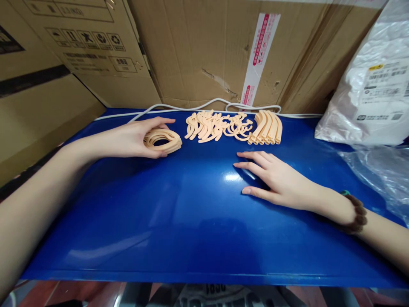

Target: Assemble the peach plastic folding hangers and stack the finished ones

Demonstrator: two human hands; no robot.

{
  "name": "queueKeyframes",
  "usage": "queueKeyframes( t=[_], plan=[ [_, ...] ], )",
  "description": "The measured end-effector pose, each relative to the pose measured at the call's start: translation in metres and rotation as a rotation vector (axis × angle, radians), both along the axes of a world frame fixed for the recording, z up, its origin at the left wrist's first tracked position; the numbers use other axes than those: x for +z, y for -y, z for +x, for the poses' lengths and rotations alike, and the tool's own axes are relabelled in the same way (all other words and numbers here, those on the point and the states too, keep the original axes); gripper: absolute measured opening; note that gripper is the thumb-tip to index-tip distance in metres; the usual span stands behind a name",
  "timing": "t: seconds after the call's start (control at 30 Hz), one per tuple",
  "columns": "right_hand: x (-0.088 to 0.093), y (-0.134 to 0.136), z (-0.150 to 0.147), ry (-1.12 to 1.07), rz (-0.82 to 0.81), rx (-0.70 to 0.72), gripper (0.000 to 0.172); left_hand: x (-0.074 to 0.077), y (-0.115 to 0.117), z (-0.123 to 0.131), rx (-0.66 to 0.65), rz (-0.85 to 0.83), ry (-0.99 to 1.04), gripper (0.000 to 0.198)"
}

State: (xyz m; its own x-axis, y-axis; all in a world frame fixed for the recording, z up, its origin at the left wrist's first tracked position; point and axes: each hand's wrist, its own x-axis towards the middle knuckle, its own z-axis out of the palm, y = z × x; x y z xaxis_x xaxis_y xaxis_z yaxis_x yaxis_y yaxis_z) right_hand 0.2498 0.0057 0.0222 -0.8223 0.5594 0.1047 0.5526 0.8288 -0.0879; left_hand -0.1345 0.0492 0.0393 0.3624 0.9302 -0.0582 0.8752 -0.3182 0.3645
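Note:
My left hand (134, 138) is curled round a small stack of peach-coloured curved plastic pieces (164, 140), thumb in front and fingers behind, on the blue table top (179, 213). My right hand (275, 179) lies flat on the blue surface with its fingers stretched out and apart, holding nothing. Just beyond it, a loose pile of the same peach pieces (219, 125) lies at the back of the table. A neat row of peach curved pieces (266, 127) stands next to that pile on its right.
Cardboard boxes (204, 51) wall off the back and left. A white cable (204, 105) runs along the table's rear edge. A grey plastic parcel bag (370, 89) and clear plastic film (380, 170) sit at the right. A beaded bracelet (356, 215) is on my right wrist.

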Motion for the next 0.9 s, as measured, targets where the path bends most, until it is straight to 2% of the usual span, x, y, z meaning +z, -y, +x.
queueKeyframes(
  t=[0.9],
  plan=[
    [0.0002, 0.0002, 0.0003, -0.001, 0.005, -0.001, 0.058, -0.0014, -0.0005, -0.0030, -0.001, 0.047, -0.014, 0.084]
  ],
)
